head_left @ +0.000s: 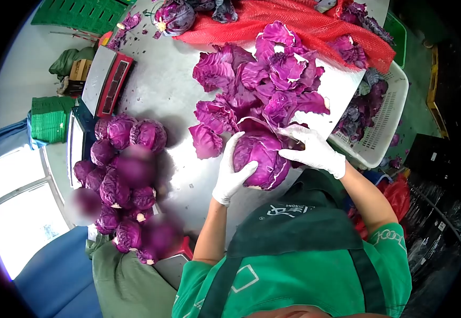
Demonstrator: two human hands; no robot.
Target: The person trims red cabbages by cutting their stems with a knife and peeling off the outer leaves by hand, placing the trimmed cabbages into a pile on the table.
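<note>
A red cabbage [259, 159] sits between my two gloved hands, just above the front of the metal table. Around its left side wraps my left hand [230, 172], thumb across the front. On its right, my right hand [315, 151] grips a dark outer leaf [291, 142] between thumb and fingers, with the thumb near the head. Beyond the cabbage lies a spread of loose purple leaves [272, 79], and some of them touch its far side. The cabbage's underside is hidden.
Several cabbage heads [115, 188] are heaped at the left, near a red-fronted scale [115, 85]. Red mesh sacking [251, 16] and another cabbage [176, 17] lie at the table's far side. A white basket [389, 116] of leaves stands off the right edge.
</note>
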